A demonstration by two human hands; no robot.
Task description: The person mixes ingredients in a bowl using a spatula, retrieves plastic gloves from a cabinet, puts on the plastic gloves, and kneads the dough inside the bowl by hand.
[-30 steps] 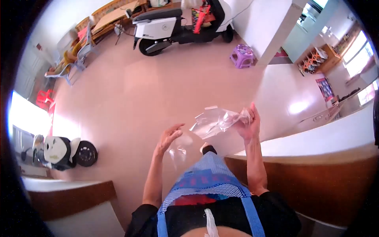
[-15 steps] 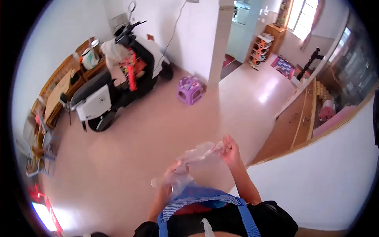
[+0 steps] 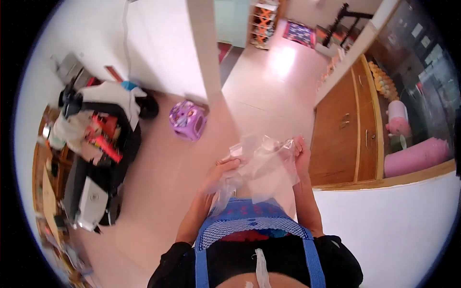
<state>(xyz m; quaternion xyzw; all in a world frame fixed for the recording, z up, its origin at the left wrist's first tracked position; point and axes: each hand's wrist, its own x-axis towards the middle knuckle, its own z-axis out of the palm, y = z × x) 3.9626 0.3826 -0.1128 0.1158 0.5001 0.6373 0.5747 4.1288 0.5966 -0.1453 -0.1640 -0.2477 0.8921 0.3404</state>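
A clear plastic bag [image 3: 266, 161] is stretched between my two hands in front of my blue apron [image 3: 254, 216]. My left hand [image 3: 222, 169] pinches it at the left side, and loose film hangs below toward the apron. At the upper right edge, my right hand [image 3: 300, 148] grips the bag with its fingers closed. The film is see-through, so the floor shows behind it. Some of my fingertips are covered by the plastic.
A white and black scooter [image 3: 98, 192] stands on the left, with a purple stool [image 3: 188, 120] nearer the middle. On the right is a wooden cabinet [image 3: 336, 134], with egg trays [image 3: 382, 81] and a pink roll [image 3: 417, 157] behind its upper edge. A shoe rack [image 3: 263, 24] stands farther back.
My hands have risen and spread the bag wider, where it was bunched and twisted before. The view has turned right and downward, bringing the cabinet closer.
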